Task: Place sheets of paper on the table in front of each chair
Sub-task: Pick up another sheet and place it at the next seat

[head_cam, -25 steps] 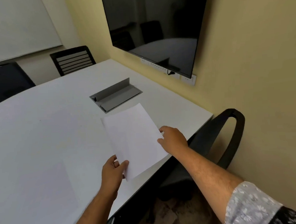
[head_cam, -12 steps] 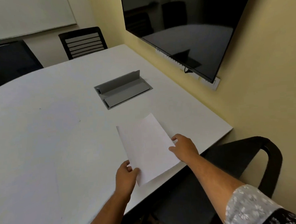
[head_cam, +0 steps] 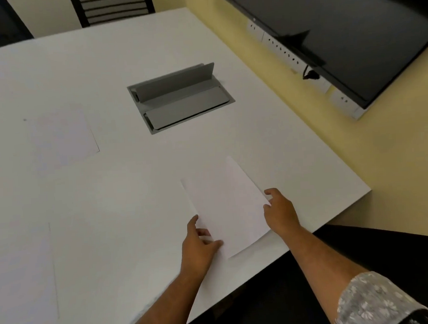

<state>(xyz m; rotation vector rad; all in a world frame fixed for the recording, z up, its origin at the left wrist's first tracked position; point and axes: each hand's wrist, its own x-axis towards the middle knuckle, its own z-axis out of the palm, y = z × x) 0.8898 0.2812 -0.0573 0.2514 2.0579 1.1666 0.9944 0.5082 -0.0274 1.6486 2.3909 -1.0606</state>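
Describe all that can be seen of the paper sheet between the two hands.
The paper sheet is plain white and blank, thin, lying flat and skewed on the white table near its front edge. The left hand pinches its near left edge; the right hand touches its right edge.

I count three sheets of paper: one near sheet (head_cam: 227,208) between my hands, one far left (head_cam: 63,136), one near left (head_cam: 22,281). One slatted chair (head_cam: 113,7) stands far.

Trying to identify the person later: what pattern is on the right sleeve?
A small white floral print on grey fabric, on the right sleeve; the head view shows it.
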